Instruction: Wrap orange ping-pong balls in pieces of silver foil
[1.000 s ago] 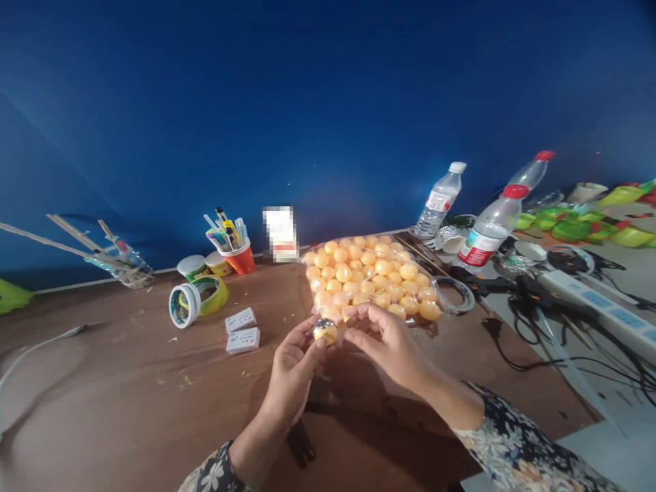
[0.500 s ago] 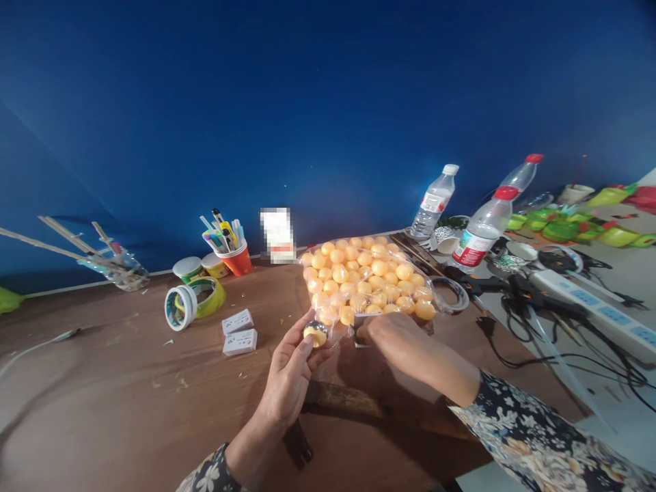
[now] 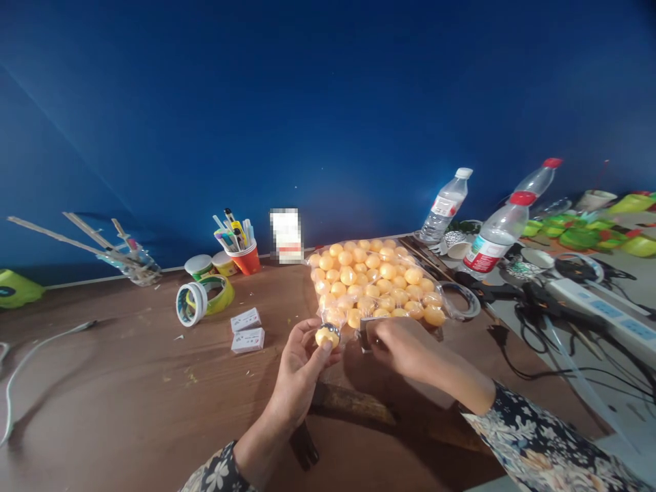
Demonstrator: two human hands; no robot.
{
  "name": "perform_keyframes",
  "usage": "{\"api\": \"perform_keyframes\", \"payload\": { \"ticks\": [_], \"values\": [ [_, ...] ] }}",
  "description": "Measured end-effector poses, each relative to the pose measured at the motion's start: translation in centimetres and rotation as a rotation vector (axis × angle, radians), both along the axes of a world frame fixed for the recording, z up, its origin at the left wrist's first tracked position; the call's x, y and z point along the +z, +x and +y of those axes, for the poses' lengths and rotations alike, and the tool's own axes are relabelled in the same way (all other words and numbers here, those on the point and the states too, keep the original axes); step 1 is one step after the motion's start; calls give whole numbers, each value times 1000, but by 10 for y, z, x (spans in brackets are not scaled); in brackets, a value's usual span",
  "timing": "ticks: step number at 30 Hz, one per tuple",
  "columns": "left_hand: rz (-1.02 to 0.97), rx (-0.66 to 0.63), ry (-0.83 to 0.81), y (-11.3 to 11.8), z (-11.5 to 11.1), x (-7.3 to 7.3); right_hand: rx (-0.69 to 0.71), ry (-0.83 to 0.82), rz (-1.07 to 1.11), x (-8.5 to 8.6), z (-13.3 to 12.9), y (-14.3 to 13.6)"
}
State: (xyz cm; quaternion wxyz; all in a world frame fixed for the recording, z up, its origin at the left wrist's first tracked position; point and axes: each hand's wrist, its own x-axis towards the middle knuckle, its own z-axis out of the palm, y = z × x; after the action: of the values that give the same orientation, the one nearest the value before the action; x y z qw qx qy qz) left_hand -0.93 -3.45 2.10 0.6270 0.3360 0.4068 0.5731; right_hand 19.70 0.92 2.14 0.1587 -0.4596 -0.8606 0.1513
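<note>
The single view comes from a camera worn on the person's head, looking forward and down over both forearms. It sits above the near side of the brown table [image 3: 138,389] and faces the blue wall [image 3: 307,116], which fills the upper half. The left hand [image 3: 301,372] and right hand [image 3: 400,345] are close to the lens, low and about central, their sleeves cut by the frame's lower edges. The field is wide, taking in the power strip [image 3: 597,309] at far right.

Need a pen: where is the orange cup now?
In the head view, the orange cup sits left of centre near the blue wall, just right of two small tubs.
</note>
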Motion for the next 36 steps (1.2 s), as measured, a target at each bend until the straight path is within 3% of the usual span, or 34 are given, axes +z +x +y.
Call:
{"api": "perform_keyframes", "payload": {
  "ticks": [8, 13, 17, 23, 31, 36],
  "values": [
    [-7, -10, -23, 0, 1, -2, -55, -31, 153, -2, 2, -1],
    [-13, -37, -23, -1, 0, -8, -35, -35, 188, 10, -2, -4],
    [-7, -36, 1, -2, 1, -11, -22, -133, 290, 15, -1, -3],
    [25, -59, 23, -2, 2, -12, -67, -343, 599, 5, 4, -2],
    [44, -82, 38, -3, 1, -12, -35, -432, 793, 31, -9, -25],
    [-22, -96, 35, -3, 1, -12, -66, -508, 864, 30, -13, -36]
  ]
}}
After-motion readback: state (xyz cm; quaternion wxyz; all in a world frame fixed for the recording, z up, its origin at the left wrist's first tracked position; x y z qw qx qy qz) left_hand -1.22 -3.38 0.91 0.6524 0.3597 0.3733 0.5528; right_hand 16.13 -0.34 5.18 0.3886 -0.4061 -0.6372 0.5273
